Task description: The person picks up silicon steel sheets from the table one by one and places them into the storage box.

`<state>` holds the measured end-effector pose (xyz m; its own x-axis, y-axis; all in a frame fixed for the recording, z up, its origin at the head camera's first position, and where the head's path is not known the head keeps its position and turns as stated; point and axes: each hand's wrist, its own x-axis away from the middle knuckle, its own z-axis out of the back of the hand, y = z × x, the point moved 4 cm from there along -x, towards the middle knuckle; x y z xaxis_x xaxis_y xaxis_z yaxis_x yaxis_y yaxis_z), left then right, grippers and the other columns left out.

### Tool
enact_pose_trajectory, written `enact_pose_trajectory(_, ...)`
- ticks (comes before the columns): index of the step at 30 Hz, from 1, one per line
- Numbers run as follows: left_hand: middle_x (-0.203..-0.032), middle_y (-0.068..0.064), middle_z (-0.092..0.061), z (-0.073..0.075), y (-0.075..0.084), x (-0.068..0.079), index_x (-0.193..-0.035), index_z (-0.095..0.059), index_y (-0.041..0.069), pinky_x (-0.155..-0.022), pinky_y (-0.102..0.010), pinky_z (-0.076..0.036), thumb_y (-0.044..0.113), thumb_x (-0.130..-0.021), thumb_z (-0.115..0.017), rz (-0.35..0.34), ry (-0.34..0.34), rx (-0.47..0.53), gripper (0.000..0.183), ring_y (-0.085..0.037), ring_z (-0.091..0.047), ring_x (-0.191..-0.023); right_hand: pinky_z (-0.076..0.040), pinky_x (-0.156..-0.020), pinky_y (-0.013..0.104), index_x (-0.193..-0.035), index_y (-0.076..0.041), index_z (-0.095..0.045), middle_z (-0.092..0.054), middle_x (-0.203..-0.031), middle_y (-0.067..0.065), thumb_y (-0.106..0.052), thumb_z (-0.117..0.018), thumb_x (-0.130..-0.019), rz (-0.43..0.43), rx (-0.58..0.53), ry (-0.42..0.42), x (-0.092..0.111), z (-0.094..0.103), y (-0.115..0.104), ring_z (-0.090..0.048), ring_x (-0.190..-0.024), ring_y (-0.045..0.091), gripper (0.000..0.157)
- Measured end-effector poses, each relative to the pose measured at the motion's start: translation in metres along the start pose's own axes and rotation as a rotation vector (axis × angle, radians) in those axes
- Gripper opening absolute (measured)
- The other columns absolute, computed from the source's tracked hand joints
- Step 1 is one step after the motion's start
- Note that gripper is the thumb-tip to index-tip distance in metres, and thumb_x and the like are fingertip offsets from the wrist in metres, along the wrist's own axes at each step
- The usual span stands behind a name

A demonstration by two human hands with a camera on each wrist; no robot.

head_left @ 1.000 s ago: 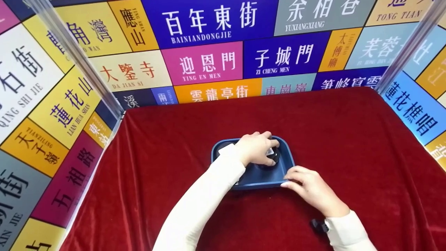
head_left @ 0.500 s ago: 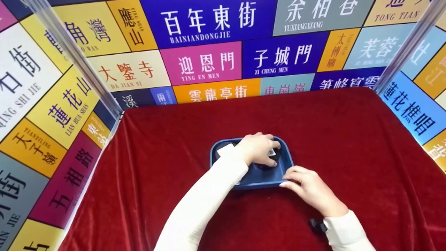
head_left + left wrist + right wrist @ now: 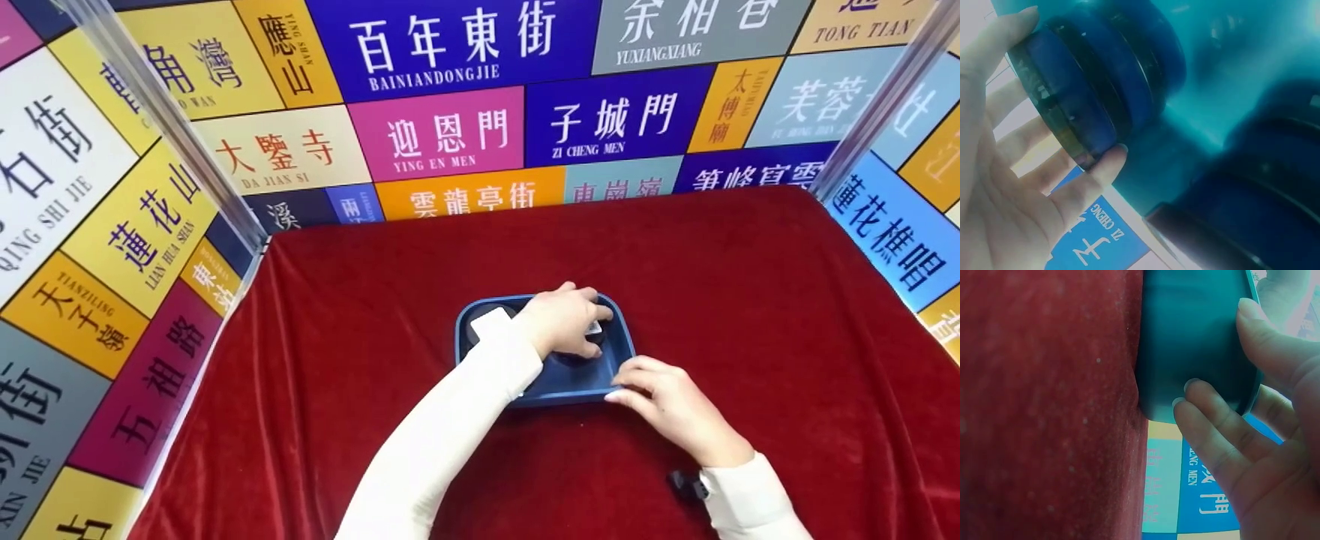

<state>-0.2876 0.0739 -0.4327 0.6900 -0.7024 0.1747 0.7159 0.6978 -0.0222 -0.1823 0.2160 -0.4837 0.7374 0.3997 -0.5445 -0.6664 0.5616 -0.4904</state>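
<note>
My left hand (image 3: pixel 566 322) reaches into a blue open-topped box (image 3: pixel 570 394) with rounded corners. Its thumb and fingers spread around the rim of a dark blue and black banded round object (image 3: pixel 1081 84), which looks like a squat container or stacked discs. A white label on that object shows between my fingers in the head view. Beside it in the box, a second dark banded round object (image 3: pixel 1264 185) appears in the left wrist view. At the box's near right corner, my right hand (image 3: pixel 664 401) pinches the wall, thumb (image 3: pixel 1252 312) at the rim and fingers against the outside.
Red velvet cloth (image 3: pixel 405 270) covers the table under the box. Panels with Chinese street names (image 3: pixel 450 135) stand behind and at both sides. Clear upright posts (image 3: pixel 862 112) rise at the back corners. A white rectangle (image 3: pixel 491 322) shows by my left wrist.
My left hand has shifted slightly to the right inside the box, together with the round object it grips. My right hand and the box stay in place.
</note>
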Motion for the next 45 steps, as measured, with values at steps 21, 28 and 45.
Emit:
enact_pose_trajectory(21,-0.136,0.003,-0.061,-0.0024,0.0062,0.0005,-0.139,-0.062,0.028,-0.099,-0.031,-0.053,0.037,-0.088,-0.074,-0.111,0.066,-0.021,0.053,-0.021,-0.060,-0.120,-0.045,-0.082,0.009,-0.089,-0.023,-0.076,-0.067,-0.093,-0.008,-0.011,-0.085,-0.078,0.040,0.001,0.028,0.0005,0.0003,-0.0008,-0.063,-0.083,0.008,0.019)
enact_pose_trajectory(28,-0.140,0.003,-0.061,-0.0016,0.0066,-0.0003,-0.142,-0.059,0.030,-0.101,-0.033,-0.053,0.039,-0.089,-0.073,-0.078,0.049,-0.032,0.055,-0.017,-0.061,-0.123,-0.045,-0.082,0.008,-0.089,-0.022,-0.076,-0.067,-0.093,-0.009,-0.010,-0.085,-0.078,0.040,-0.002,0.026,-0.0001,0.0013,-0.0014,-0.063,-0.083,0.007,0.018)
enact_pose_trajectory(45,-0.142,0.006,-0.060,-0.0040,0.0061,0.0047,-0.140,-0.059,0.030,-0.099,-0.036,-0.054,0.031,-0.089,-0.071,-0.088,0.059,-0.030,0.053,-0.017,-0.060,-0.125,-0.045,-0.081,0.008,-0.089,-0.021,-0.076,-0.067,-0.093,-0.008,-0.010,-0.085,-0.079,0.035,-0.014,0.018,-0.0006,0.0007,-0.0013,-0.063,-0.082,0.007,0.017)
